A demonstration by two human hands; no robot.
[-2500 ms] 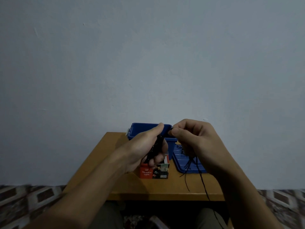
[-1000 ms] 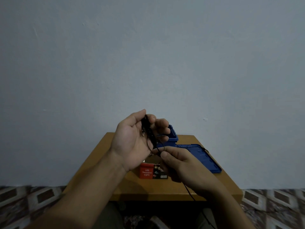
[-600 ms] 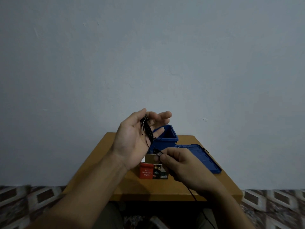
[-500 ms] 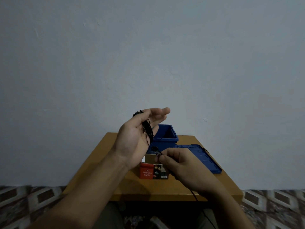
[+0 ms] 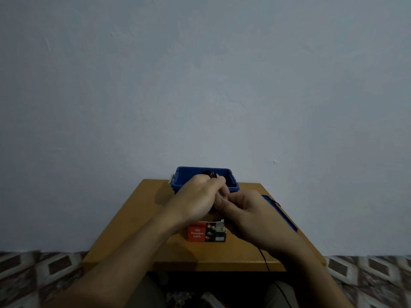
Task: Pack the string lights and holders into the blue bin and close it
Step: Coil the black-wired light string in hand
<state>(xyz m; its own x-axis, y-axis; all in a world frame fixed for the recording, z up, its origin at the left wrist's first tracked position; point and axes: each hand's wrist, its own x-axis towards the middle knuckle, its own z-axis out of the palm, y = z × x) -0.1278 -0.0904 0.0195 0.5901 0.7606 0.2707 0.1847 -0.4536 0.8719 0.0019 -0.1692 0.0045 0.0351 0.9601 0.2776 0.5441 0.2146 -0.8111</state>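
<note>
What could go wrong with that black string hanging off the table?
1. The trailing cord drops past the table edge toward the person's lap, so it might snag and tug the string lights out of the left hand.
2. The right hand works close above the LED box; a pull could knock it over.
3. If a loop hangs over the blue bin rim, the lid may not shut.

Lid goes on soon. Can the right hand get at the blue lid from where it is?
Probably yes: the lid lies flat on the table right beside the right hand, nothing between. But that hand seems to be pinching the string lights, so it must let go first.
</note>
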